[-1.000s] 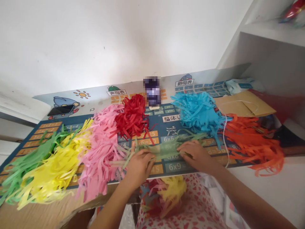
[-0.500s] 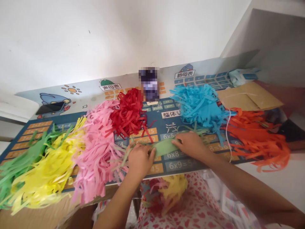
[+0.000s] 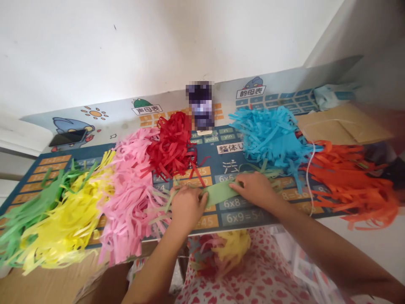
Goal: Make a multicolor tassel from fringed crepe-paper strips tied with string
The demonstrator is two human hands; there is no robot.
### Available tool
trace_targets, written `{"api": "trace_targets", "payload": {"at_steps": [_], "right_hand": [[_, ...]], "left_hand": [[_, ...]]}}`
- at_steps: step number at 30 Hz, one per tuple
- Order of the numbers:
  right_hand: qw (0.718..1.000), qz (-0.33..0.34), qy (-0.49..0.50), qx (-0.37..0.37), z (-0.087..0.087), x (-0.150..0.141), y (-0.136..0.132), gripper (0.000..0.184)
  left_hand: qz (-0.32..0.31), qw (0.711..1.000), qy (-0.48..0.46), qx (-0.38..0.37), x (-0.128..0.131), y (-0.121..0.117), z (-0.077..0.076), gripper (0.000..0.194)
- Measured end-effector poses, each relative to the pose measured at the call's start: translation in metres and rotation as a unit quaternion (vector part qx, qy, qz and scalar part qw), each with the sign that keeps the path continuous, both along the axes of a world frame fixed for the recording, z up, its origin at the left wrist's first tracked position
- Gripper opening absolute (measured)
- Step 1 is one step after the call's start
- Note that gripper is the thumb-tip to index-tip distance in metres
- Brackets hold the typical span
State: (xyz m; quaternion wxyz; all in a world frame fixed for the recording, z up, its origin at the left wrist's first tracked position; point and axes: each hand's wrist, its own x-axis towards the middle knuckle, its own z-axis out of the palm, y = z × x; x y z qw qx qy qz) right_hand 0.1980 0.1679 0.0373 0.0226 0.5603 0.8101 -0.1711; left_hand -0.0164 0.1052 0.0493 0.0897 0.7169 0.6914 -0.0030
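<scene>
A light green fringed tissue paper strip (image 3: 220, 193) lies across the front middle of the table, its cut ends spreading out past both hands. My left hand (image 3: 187, 204) is closed on its left part, thumb on the plain middle band. On the right part, my right hand (image 3: 255, 189) pinches the same paper between thumb and fingers. Just behind my left hand is a red fringed paper bundle (image 3: 172, 147). A blue fringed bundle (image 3: 268, 137) sits beyond my right hand.
Pink (image 3: 133, 202), yellow (image 3: 68, 215) and green fringed paper (image 3: 44, 202) cover the table's left side; orange fringe (image 3: 351, 181) overhangs at right. A brown envelope (image 3: 344, 124), white string (image 3: 311, 173), and dark phone (image 3: 68, 138) lie further back. Multicoloured fringe (image 3: 221, 253) rests on the lap.
The view has shifted slightly. Both hands keep their hold on the light green paper, which looks a little flatter and smoother between them.
</scene>
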Motion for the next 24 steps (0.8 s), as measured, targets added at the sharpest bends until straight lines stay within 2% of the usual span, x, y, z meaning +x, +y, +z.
{"api": "trace_targets", "payload": {"at_steps": [4,7,9,11,14,16,20,22,24], "right_hand": [[1.0,-0.005,-0.002,0.003,0.001,0.0,-0.002,0.031],[0.999,-0.012,0.005,0.03,0.0,0.002,-0.005,0.028],[0.997,-0.023,0.019,0.074,-0.003,0.004,-0.006,0.023],[0.99,-0.034,0.033,0.132,-0.006,0.007,-0.007,0.019],[0.972,-0.019,0.037,0.231,-0.004,0.011,-0.011,0.019],[0.956,0.051,0.06,0.282,0.001,0.015,-0.016,0.013],[0.915,0.282,0.098,0.271,0.009,0.024,-0.027,0.015],[0.903,0.332,0.078,0.26,0.006,0.026,-0.027,0.016],[0.902,0.339,0.064,0.259,-0.001,0.027,-0.021,0.019]], "left_hand": [[0.015,1.0,0.019,0.017,0.001,-0.002,0.0,0.022],[0.018,0.992,0.039,0.116,0.005,-0.009,0.001,0.024],[-0.003,0.98,0.052,0.193,0.009,-0.013,0.001,0.02],[-0.068,0.97,0.059,0.227,0.012,-0.014,-0.001,0.012],[-0.215,0.957,0.065,0.184,0.012,-0.012,-0.003,0.01],[-0.272,0.948,0.071,0.149,0.009,-0.011,-0.003,0.01],[-0.269,0.952,0.066,0.13,0.006,-0.019,0.005,0.009],[-0.25,0.958,0.053,0.13,0.008,-0.025,0.009,0.012],[-0.23,0.963,0.045,0.136,0.012,-0.03,0.009,0.014]]}}
